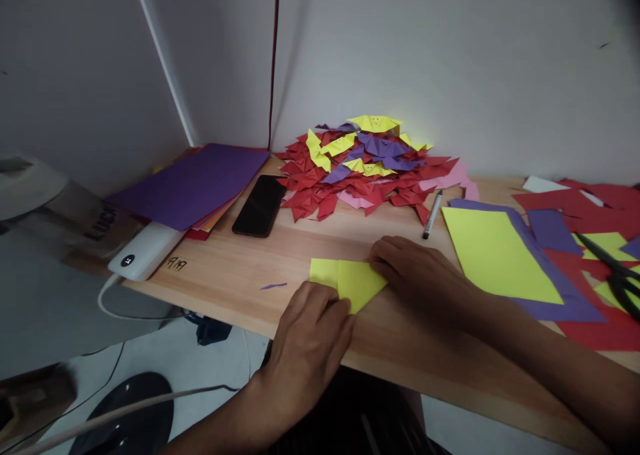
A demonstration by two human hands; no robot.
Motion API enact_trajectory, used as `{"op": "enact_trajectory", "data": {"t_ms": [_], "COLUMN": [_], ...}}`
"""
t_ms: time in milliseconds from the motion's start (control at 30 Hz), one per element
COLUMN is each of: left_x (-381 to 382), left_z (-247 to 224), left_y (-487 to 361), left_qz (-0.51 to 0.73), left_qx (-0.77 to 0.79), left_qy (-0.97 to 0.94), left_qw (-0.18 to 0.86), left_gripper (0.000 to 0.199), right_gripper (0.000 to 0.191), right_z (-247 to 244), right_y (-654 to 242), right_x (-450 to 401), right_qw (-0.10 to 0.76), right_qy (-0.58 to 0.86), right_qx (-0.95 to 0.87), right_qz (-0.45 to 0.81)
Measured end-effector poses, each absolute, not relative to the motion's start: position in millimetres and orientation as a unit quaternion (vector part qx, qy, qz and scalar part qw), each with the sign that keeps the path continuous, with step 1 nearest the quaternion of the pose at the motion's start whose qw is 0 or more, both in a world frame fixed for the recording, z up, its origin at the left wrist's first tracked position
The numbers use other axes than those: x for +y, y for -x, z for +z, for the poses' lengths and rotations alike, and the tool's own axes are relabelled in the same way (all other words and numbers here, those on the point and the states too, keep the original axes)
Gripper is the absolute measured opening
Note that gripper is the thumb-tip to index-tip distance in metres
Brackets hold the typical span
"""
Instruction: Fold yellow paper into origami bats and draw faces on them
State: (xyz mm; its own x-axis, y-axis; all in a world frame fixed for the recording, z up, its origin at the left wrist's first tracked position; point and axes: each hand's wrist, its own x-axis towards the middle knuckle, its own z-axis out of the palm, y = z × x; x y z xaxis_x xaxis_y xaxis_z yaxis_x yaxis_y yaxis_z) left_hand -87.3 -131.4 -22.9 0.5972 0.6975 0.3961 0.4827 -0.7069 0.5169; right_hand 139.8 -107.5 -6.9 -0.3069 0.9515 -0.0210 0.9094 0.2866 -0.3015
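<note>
A small piece of yellow paper (357,281) with a crease down it lies near the table's front edge. My left hand (309,331) holds its lower left side, fingers curled and pressed on the sheet. At the paper's right corner, my right hand (413,266) has its fingers bent and closed on it; the fingertips partly hide that corner. Beyond the hands rises a pile of folded paper shapes (320,188), mostly red, with purple, pink and yellow ones. Some yellow ones, such as the top one (375,124), bear drawn faces.
A black phone (260,205), a white power bank (147,251) with a cable, and purple sheets (195,181) lie left. To the right are a pen (433,215), a yellow sheet (500,255) on purple paper, red scraps (590,208) and black scissors (613,268).
</note>
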Motion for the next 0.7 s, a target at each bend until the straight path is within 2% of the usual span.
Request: {"op": "enact_trajectory", "data": {"t_ms": [233, 367, 700], "left_x": [-131, -130, -132], "left_z": [-21, -26, -31], "left_y": [88, 89, 90], "left_qz": [0.275, 0.269, 0.236], "left_qx": [0.303, 0.275, 0.270], "left_qy": [-0.908, -0.920, -0.931], "left_qw": [0.091, 0.074, 0.063], "left_gripper": [0.027, 0.037, 0.030], "right_gripper": [0.020, 0.021, 0.022], "right_z": [-6, -6, -4], "right_y": [-144, -145, -142], "right_x": [-109, -109, -108], "right_qw": [0.080, 0.078, 0.071], "right_qy": [0.570, 0.573, 0.584], "right_qx": [-0.805, -0.805, -0.798], "right_qz": [0.142, 0.136, 0.129]}}
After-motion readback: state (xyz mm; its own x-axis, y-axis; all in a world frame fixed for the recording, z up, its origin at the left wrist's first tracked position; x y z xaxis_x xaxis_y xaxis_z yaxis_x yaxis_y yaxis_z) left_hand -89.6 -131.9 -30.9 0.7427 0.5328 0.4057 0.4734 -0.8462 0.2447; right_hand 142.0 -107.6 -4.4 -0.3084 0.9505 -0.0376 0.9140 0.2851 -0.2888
